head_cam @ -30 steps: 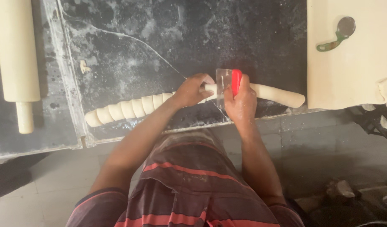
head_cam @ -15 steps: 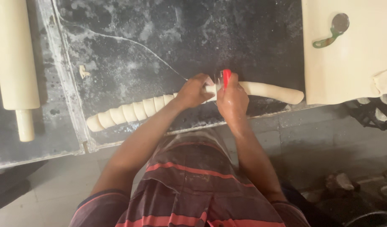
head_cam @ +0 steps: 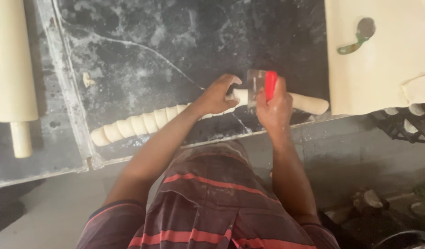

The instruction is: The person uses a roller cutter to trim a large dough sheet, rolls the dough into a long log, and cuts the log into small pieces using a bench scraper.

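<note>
A long roll of pale dough (head_cam: 304,102) lies along the front of a dark, floury stone slab (head_cam: 184,41). Its left part is cut into several short pieces (head_cam: 134,125) lying in a row. My left hand (head_cam: 217,96) presses on the roll just left of the cut. My right hand (head_cam: 273,103) grips a metal dough scraper with a red handle (head_cam: 263,84), its blade raised upright over the roll.
A big wooden rolling pin (head_cam: 11,69) lies at the far left. A flat sheet of dough (head_cam: 383,60) with a small green-handled cutter (head_cam: 357,37) on it fills the right. A black crate with dough pieces (head_cam: 406,124) sits below it.
The scraper went down through the roll and has come up again, blade showing. My hands have stayed at about the same spot on the roll.
</note>
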